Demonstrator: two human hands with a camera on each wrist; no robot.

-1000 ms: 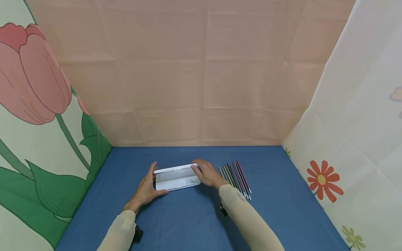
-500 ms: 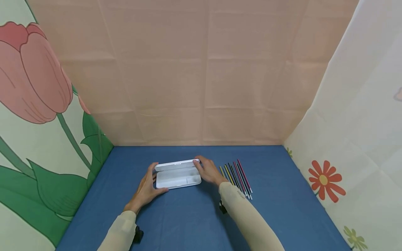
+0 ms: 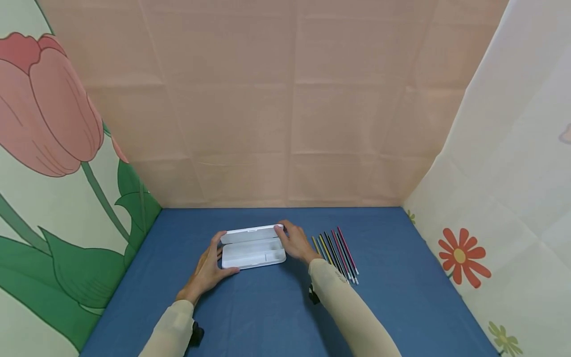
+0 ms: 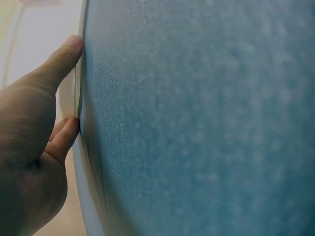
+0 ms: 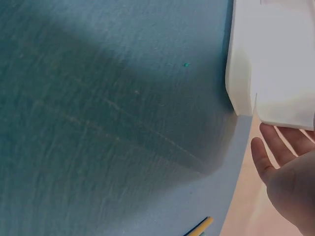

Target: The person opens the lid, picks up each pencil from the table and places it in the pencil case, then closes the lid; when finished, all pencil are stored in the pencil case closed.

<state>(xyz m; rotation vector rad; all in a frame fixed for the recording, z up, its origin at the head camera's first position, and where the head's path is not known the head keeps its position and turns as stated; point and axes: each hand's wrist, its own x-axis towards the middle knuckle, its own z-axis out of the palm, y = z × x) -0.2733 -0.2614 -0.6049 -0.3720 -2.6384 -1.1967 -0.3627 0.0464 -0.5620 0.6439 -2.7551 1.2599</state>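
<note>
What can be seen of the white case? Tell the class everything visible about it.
The white case is long, with rounded corners and a smooth, plastic-looking surface. Its lid stands raised along the far side; the shallow base has a small marked-off section toward the right. It sits open, slightly askew, on the blue cloth, left of thin coloured sticks. The left hand grips its left end; the right hand holds the lid's right end.
</note>
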